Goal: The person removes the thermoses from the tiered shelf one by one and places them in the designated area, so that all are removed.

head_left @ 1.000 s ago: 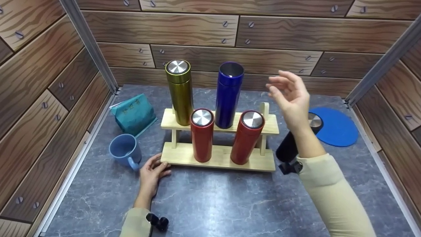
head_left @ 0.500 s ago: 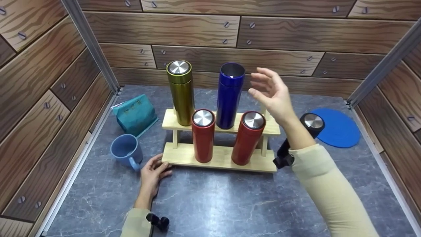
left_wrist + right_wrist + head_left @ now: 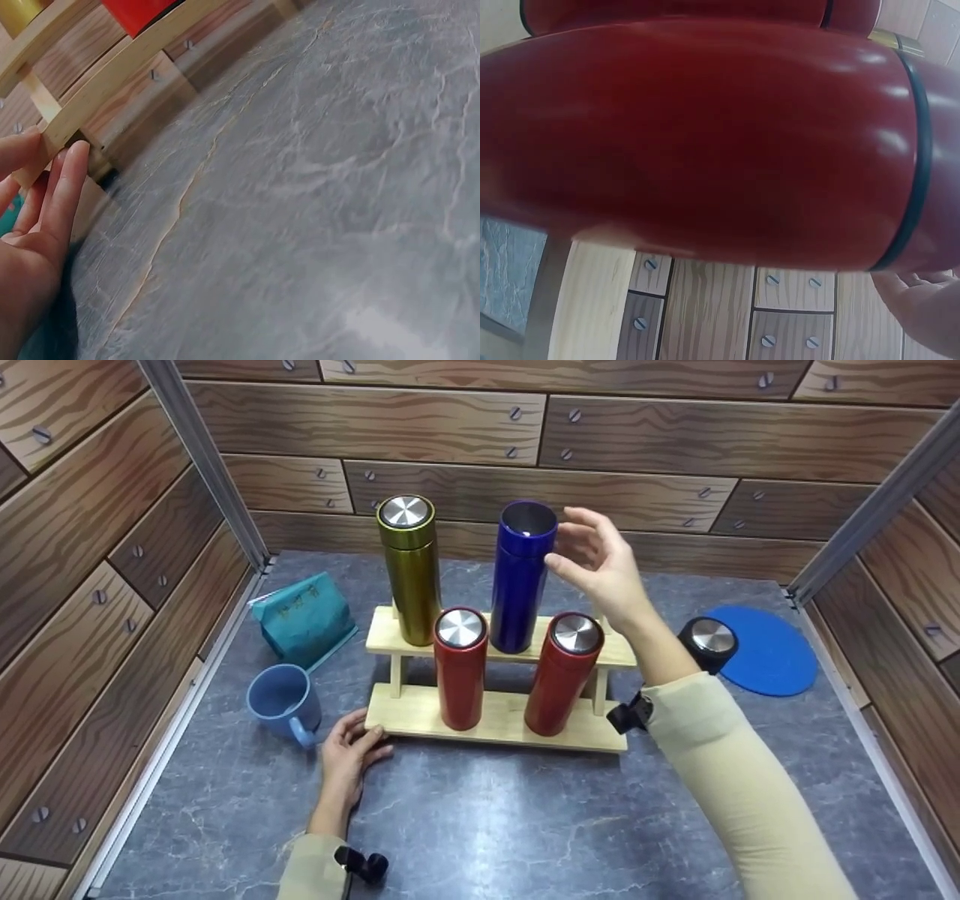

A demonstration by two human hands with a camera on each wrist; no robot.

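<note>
Four bottles (image 3: pixel 461 679) already stand on the rack (image 3: pixel 506 710), whose 8 o'clock corner your left hand (image 3: pixel 346 759) pinches, but your right hand (image 3: pixel 604 566), thumb and fingers spread, seems yet to grip the blue bottle (image 3: pixel 519 585) at 12, and the black bottle (image 3: pixel 705 646) is off at 3.

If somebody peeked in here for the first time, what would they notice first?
Probably the two shiny red bottles standing in front on the wooden rack, with the blue bottle and the gold bottle higher up behind them. Next, maybe the blue disc lying flat on the table on the right.
</note>
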